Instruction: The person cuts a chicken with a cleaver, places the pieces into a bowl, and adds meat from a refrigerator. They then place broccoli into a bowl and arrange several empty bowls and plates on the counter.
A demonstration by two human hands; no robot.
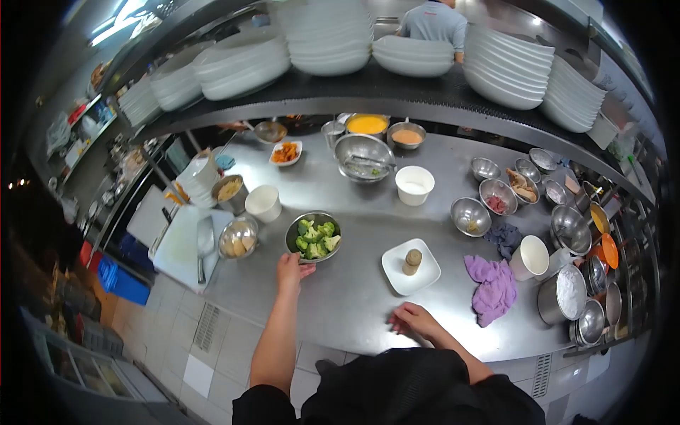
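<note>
My left hand grips the near rim of a steel bowl that holds green broccoli florets. The bowl rests on the steel counter. My right hand hovers over the counter's near edge with its fingers curled; whether anything is in them is hidden. Just beyond it lies a white square dish, with a small brown-topped cylindrical item upright on it. Left of the broccoli are a steel bowl with pale pieces and a white tub.
A purple cloth and white container lie right. Ingredient bowls crowd the right side. A knife rests on a cutting board at left. Stacked white plates line the overhead shelf. A person stands beyond.
</note>
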